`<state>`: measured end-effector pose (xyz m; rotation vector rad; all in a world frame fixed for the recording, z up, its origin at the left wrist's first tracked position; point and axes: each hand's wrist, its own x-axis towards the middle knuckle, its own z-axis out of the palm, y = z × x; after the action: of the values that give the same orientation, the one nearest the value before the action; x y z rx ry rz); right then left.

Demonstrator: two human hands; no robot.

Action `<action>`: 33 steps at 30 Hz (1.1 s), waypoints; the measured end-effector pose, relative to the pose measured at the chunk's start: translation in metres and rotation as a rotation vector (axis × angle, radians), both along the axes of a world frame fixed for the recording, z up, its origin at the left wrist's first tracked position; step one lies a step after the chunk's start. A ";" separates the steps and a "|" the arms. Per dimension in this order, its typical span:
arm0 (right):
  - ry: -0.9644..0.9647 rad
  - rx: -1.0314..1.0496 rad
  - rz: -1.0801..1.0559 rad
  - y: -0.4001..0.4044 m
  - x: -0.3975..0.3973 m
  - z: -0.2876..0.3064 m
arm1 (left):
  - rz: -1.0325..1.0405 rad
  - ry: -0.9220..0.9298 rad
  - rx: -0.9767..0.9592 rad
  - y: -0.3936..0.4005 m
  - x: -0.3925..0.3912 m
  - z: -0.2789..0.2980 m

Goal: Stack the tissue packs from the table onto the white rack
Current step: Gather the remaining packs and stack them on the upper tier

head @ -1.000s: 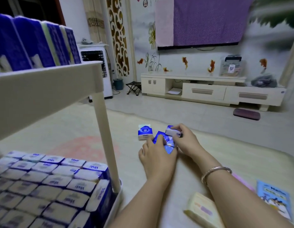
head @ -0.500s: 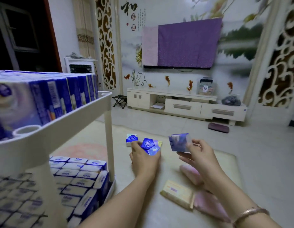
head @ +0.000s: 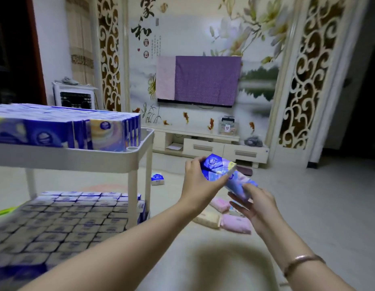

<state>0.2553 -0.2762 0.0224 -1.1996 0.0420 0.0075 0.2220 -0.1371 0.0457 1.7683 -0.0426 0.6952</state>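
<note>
The left hand [head: 198, 181] has its fingers curled round a cluster of blue tissue packs [head: 216, 168], thumb on the near side, holding them up in the air to the right of the rack. The right hand [head: 253, 201] is below and just beside it, fingers bent round the lower end of one more blue pack [head: 239, 184], which tilts up toward the left hand's cluster and touches it. A thin bracelet [head: 302, 262] sits on the right wrist.

One small blue pack [head: 157, 179] lies on the pale table surface [head: 224, 265] past the rack's corner post. Under the hands lie pink packs [head: 234, 224] and a cream pack [head: 207, 219], close together.

The white rack [head: 111, 158] stands on the left. Its upper shelf is filled with upright blue packs [head: 63, 131] in rows, and its lower shelf [head: 65, 219] is covered with packs lying flat in a tight grid.

Farther off are a low white cabinet [head: 209, 147] and a screen under a purple cloth [head: 203, 79].
</note>
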 end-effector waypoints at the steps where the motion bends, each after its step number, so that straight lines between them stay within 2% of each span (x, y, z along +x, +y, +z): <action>1: -0.010 -0.022 0.002 0.000 -0.007 0.007 | -0.032 -0.017 0.057 0.002 -0.012 0.007; 4: -0.054 -0.036 0.072 0.004 -0.027 0.033 | -0.105 -0.067 0.217 0.013 -0.039 0.029; 10: -0.155 0.177 0.338 0.024 -0.066 0.098 | -0.110 -0.227 0.564 0.042 -0.083 0.077; 14: -0.326 0.106 0.484 0.042 -0.078 0.122 | -0.060 -0.253 0.803 0.066 -0.102 0.105; 27: -0.490 0.025 0.740 0.134 -0.086 0.175 | 0.007 -0.196 1.026 0.179 -0.145 0.178; 33: -0.522 -0.265 0.717 0.170 -0.094 0.180 | -0.098 -0.008 0.899 0.217 -0.154 0.179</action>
<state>0.1610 -0.1065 0.2025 -1.3937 -0.8674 0.3250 0.0679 0.0803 0.2247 2.5916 -0.5119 0.6545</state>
